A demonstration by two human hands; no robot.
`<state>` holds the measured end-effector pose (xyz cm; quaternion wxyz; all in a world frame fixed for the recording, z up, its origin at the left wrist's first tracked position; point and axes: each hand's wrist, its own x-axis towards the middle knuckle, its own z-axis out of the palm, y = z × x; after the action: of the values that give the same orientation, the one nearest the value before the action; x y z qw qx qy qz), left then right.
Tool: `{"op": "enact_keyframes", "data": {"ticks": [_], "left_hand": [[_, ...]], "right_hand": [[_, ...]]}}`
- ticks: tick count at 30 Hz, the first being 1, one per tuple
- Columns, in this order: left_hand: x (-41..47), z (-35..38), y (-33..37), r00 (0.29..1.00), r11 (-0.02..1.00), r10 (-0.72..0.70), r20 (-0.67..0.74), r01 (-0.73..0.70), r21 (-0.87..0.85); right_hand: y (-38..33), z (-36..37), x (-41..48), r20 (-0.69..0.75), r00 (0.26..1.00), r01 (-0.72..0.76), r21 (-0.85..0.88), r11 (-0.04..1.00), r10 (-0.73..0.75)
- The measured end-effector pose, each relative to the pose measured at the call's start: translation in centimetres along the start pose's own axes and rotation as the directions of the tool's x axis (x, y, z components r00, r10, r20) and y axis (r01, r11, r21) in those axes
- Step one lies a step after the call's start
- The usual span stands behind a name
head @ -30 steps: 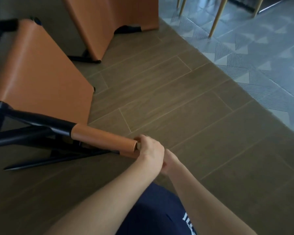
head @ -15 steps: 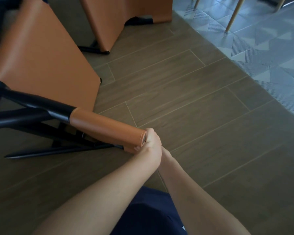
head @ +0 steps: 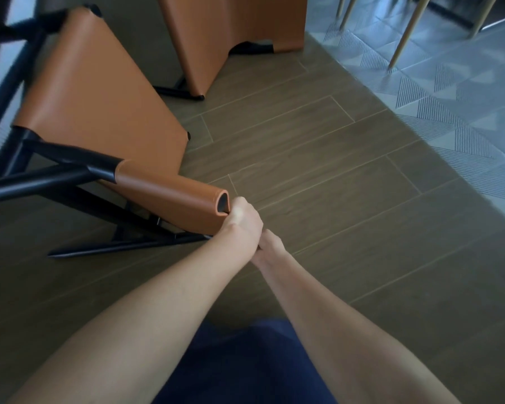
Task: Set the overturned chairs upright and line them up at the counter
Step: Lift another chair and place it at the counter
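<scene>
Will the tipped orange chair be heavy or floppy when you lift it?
Probably stiff: the chair has a black frame that looks metal. Likely fairly heavy, since left hand and right hand both reach its armrest. Gripped at one end, it may swing.

Two orange chairs: the near chair [head: 99, 106] at the grips, the far chair [head: 231, 24] well beyond them. Two grips: the left grip [head: 242, 225] and the right grip [head: 270, 249], touching each other. Pale wooden legs [head: 407, 36] beyond them to the right: three plain, perhaps a fourth.
</scene>
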<state>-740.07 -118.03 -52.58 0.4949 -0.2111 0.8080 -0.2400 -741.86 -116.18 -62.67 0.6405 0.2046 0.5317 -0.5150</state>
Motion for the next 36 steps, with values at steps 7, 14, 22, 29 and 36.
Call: {"op": "enact_keyframes", "data": {"ticks": [7,14,22,29,36], "left_hand": [[-10.3,-1.0,-7.1,0.988,0.966,-0.092,-0.123,0.058,-0.250],[-19.8,-2.3,-14.7,0.976,0.906,-0.166,-0.143,0.093,-0.413],[-28.9,-2.3,-21.4,0.959,0.809,-0.263,-0.103,0.161,-0.566],[-33.9,0.0,-27.2,0.924,0.684,-0.372,-0.090,0.207,-0.700],[-36.2,4.1,-30.4,0.904,0.578,-0.404,-0.140,0.134,-0.805]], "right_hand": [[-0.9,4.0,-11.6,-0.125,0.991,0.075,0.171,0.982,-0.054],[-2.9,8.5,-23.0,-0.073,0.996,0.074,0.227,0.971,-0.059],[-5.2,13.7,-34.2,-0.093,0.995,0.059,0.196,0.979,-0.042],[-6.0,19.8,-40.5,-0.070,0.995,0.071,0.091,0.993,-0.065],[-5.0,24.3,-42.3,-0.039,0.999,0.034,0.073,0.997,-0.031]]}}
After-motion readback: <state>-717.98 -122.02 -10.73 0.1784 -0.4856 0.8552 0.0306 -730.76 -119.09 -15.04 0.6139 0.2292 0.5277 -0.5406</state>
